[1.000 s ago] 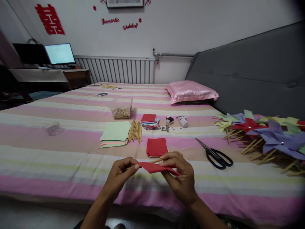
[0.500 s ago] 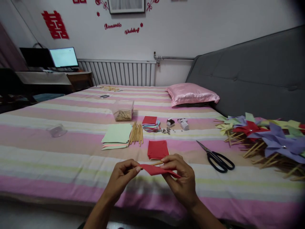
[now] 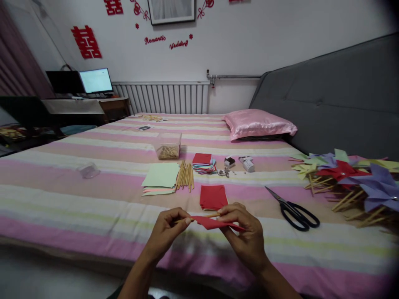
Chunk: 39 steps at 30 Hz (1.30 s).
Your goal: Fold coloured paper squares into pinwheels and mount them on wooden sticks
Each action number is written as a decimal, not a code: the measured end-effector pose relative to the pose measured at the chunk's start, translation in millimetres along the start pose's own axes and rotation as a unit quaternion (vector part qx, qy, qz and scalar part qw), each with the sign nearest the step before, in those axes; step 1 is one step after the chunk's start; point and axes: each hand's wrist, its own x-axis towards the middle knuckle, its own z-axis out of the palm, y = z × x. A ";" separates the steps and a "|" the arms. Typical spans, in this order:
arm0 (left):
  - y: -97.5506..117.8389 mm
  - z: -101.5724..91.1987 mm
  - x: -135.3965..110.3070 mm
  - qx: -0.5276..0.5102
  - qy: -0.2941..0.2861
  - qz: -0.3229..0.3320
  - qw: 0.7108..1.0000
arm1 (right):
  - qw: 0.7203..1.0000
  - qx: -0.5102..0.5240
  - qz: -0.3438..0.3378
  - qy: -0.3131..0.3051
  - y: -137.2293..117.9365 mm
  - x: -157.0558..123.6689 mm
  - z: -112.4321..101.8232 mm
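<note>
1. Red paper [image 3: 218, 224] is held in the air over the near edge of the bed [image 3: 93, 207], between both hands, lying roughly flat and seen edge-on.
2. Stick [image 3: 202, 217] lies along the paper's far edge, touching it and running left to right between the hands.
3. Left hand [image 3: 168, 228]: thumb and fingertips are pinched on the stick's left end, at the paper's left corner.
4. Right hand [image 3: 246, 232]: fingers are curled, gripping the red paper from above. The stick's right end sits at the fingertips; cannot tell if they press it too.
5. Red stack [image 3: 213, 197] lies flat on the bed just beyond the hands.
6. Scissors [image 3: 294, 209] are on the bed right of the hands, blades slightly parted and pointing away to the left.
7. Stick bundle [image 3: 185, 176] is beyond the red stack, touching the green sheets [image 3: 160, 176] to its left.
8. Mixed squares [image 3: 203, 162] are stacked right of the bundle, with small metal bits [image 3: 225, 172] near them.
9. Clear box [image 3: 168, 146] with sticks inside is further back.
10. Pinwheels [image 3: 358, 178] are piled at far right, by the headboard [image 3: 327, 108].
11. Pink pillow [image 3: 258, 124] is at the back right.
</note>
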 end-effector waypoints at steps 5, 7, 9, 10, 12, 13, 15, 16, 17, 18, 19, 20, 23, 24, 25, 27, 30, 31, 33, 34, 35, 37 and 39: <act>2.5 -2.7 -0.6 0.010 -0.013 0.023 1.000 | 1.000 0.013 0.018 -0.012 2.2 -1.9 -1.9; 3.5 -3.5 -2.0 0.020 -0.020 0.026 0.999 | 0.999 0.015 0.025 -0.018 3.4 -2.4 -2.6; 4.0 -3.8 -3.6 0.030 -0.027 0.026 0.999 | 0.999 0.017 0.025 -0.020 5.2 -2.7 -3.0; 4.1 -3.7 -4.2 0.033 -0.031 0.026 0.999 | 0.999 0.017 0.024 -0.018 6.3 -2.8 -3.1; 4.0 -3.2 -4.6 0.035 -0.038 0.028 0.998 | 1.000 0.021 0.020 -0.012 8.2 -2.8 -3.3; 3.9 -2.8 -4.4 0.034 -0.038 0.028 0.998 | 1.000 0.022 0.019 -0.008 8.9 -2.7 -3.4; 3.8 -1.8 -3.5 0.029 -0.039 0.026 0.998 | 1.000 0.020 0.020 -0.006 9.4 -2.5 -3.6; 3.8 -1.4 -3.1 0.027 -0.039 0.024 0.999 | 1.000 0.018 0.020 -0.005 9.2 -2.4 -3.7; 3.9 -1.0 -2.7 0.025 -0.040 0.022 0.999 | 1.000 0.017 0.023 -0.003 8.8 -2.4 -3.7; 4.0 -0.8 -2.5 0.023 -0.042 0.020 0.999 | 0.999 0.016 0.029 -0.001 8.3 -2.6 -3.6; 4.1 -0.6 -2.5 0.024 -0.044 0.019 0.999 | 0.999 0.016 0.040 0.002 7.8 -2.9 -3.5; 4.2 -0.5 -2.6 0.026 -0.045 0.019 0.998 | 0.998 0.017 0.053 0.005 7.5 -3.2 -3.2; 4.3 -0.7 -3.4 0.038 -0.047 0.017 0.998 | 0.996 0.018 0.092 0.011 7.7 -4.8 -2.1; 4.4 -0.7 -3.8 0.042 -0.048 0.016 0.998 | 0.995 0.020 0.100 0.012 8.2 -5.3 -1.7; 4.5 -0.5 -4.1 0.044 -0.049 0.017 0.998 | 0.994 0.023 0.106 0.013 8.9 -5.8 -1.3; 5.1 0.3 -4.4 0.048 -0.051 0.020 0.997 | 0.993 0.029 0.116 0.018 10.4 -6.6 -0.5; 6.1 2.8 -3.5 0.052 -0.052 0.017 0.997 | 0.988 0.029 0.151 0.027 12.4 -6.2 1.3; 6.2 3.7 -2.8 0.054 -0.053 0.014 0.997 | 0.984 0.030 0.170 0.031 12.9 -5.2 2.0; 5.9 5.1 -1.0 0.056 -0.055 0.007 0.997 | 0.977 0.040 0.208 0.038 13.3 -1.8 3.6; 5.7 5.5 -0.2 0.057 -0.058 0.005 0.997 | 0.974 0.050 0.220 0.037 13.3 0.3 4.2; 5.6 5.5 0.6 0.057 -0.059 0.004 0.997 | 0.971 0.060 0.227 0.031 13.2 2.5 4.7; 5.8 4.9 1.4 0.056 -0.054 0.002 0.997 | 0.971 0.070 0.226 0.015 12.8 6.3 4.8; 6.2 3.6 1.5 0.051 -0.036 -0.009 0.998 | 0.975 0.063 0.211 0.008 13.2 8.2 3.8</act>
